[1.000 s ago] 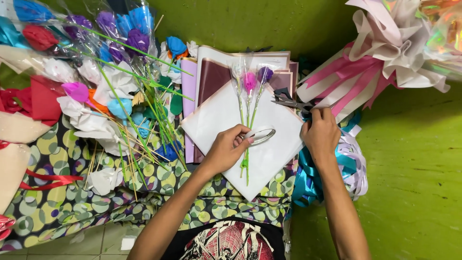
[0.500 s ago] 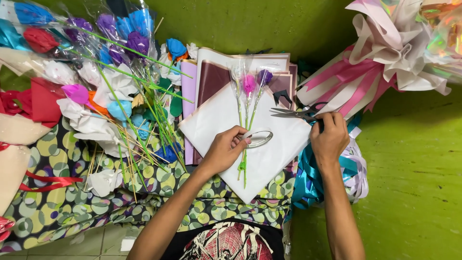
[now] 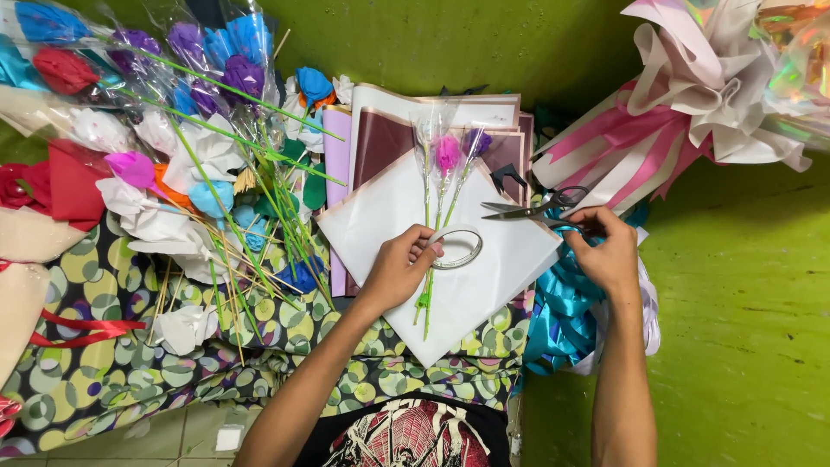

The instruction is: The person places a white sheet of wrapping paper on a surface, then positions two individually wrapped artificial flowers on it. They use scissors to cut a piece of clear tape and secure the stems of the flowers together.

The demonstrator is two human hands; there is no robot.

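My left hand (image 3: 399, 266) holds a roll of clear tape (image 3: 458, 248) over the stems of three wrapped artificial flowers (image 3: 446, 154). These flowers lie on a white wrapping sheet (image 3: 501, 259) set diamond-wise. My right hand (image 3: 608, 252) grips a pair of scissors (image 3: 532, 207) by the handles, their blades open and pointing left above the sheet's right corner.
Many wrapped artificial flowers (image 3: 207, 104) with green stems are piled at the left on a patterned cloth (image 3: 104, 363). Maroon and pink paper sheets (image 3: 389, 134) lie under the white one. Teal ribbon (image 3: 562, 311) and a pink-and-white bouquet wrap (image 3: 683, 104) sit right, on a green floor (image 3: 743, 346).
My right hand with the scissors has shifted down and slightly toward the tape roll. My left hand stays on the tape over the stems.
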